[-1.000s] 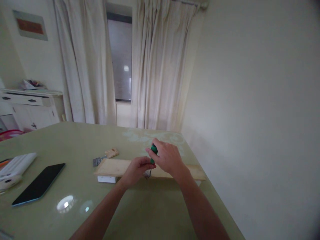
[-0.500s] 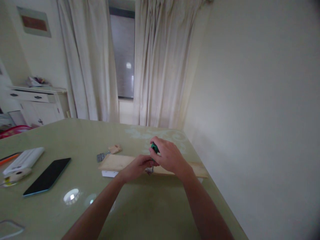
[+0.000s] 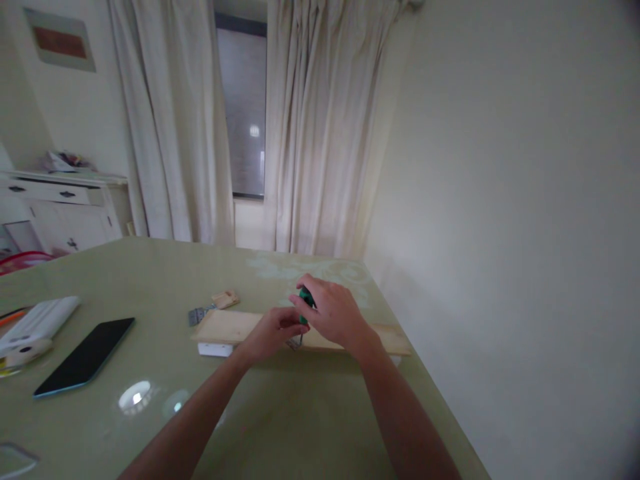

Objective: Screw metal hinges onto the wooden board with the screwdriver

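A long pale wooden board (image 3: 227, 327) lies across the green table (image 3: 280, 413), propped on a small white block (image 3: 215, 349). My right hand (image 3: 333, 313) is closed around the green handle of a screwdriver (image 3: 305, 300), held upright with its tip near the board's front edge. My left hand (image 3: 273, 333) rests on the board beside the screwdriver shaft, its fingers pinched close to the tip; what they pinch is too small to make out.
A small wooden-handled brush (image 3: 213, 305) lies behind the board. A black phone (image 3: 85, 357), a white flat box (image 3: 37, 318) and a small white device (image 3: 20, 348) lie at the left. A white cabinet (image 3: 63, 210), curtains (image 3: 310, 127) and a wall (image 3: 500, 233) close by on the right.
Both hands stay at the same spot on the board with the screwdriver; only the view shifts slightly.
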A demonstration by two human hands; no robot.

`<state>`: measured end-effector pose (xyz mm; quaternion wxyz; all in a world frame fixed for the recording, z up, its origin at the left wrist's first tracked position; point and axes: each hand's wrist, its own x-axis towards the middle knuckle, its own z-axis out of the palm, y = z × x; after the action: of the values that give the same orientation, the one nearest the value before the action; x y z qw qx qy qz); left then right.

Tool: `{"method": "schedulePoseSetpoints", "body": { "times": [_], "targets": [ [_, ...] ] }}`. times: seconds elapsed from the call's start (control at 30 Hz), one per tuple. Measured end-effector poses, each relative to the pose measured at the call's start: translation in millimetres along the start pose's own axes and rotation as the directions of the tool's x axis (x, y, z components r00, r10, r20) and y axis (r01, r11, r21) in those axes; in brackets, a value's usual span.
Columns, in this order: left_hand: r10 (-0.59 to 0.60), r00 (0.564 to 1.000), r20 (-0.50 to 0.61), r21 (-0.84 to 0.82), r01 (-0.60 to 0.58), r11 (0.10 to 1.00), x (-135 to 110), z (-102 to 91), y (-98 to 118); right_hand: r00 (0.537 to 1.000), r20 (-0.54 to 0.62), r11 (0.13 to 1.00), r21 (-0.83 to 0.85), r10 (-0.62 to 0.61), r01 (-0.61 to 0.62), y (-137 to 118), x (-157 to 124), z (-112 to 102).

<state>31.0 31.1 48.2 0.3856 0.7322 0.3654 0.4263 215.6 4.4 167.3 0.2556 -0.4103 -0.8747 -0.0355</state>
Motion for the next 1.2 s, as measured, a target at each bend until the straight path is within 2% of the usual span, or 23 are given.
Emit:
{"method": "schedulePoseSetpoints", "body": {
  "times": [0.13,0.23,0.33,0.4,0.57,0.77,0.97,1.13,1.2],
  "targets": [
    [0.050,0.995,0.082,-0.021,-0.048,0.999,2,-0.3,6,1.000,-0.021,0.999,-0.028,-0.015,0.015,1,0,1],
    [-0.012,1.000,0.006,-0.014,0.012,1.000,5,1.6,3,0.998,-0.017,0.993,-0.097,0.061,-0.062,2,0,0],
    [-0.059,0.996,-0.066,-0.008,0.059,0.998,7,3.6,-2,0.997,0.003,0.994,-0.077,0.083,-0.083,3,1,0],
    [-0.053,0.997,-0.062,-0.004,0.053,0.999,6,3.3,-1,0.999,-0.005,0.998,-0.029,0.053,-0.053,3,2,1],
    [0.047,0.999,0.010,-0.072,-0.047,0.996,4,-0.3,5,0.999,-0.046,0.999,0.033,-0.023,0.025,3,3,1],
    [-0.040,0.992,-0.120,-0.016,0.039,0.999,9,3.9,3,0.999,-0.016,0.998,-0.026,0.052,-0.053,9,2,-1],
    [0.016,0.999,0.043,-0.054,-0.014,0.998,7,1.6,11,0.997,-0.073,1.000,0.017,-0.013,0.014,11,3,0],
    [-0.049,0.995,-0.089,-0.011,0.048,0.999,10,3.0,2,0.996,-0.053,0.996,-0.040,0.072,-0.074,11,2,-1],
    [-0.055,0.995,-0.088,-0.003,0.055,0.998,10,3.5,2,0.996,-0.031,0.995,-0.055,0.085,-0.087,10,1,-2]
  ]
}}
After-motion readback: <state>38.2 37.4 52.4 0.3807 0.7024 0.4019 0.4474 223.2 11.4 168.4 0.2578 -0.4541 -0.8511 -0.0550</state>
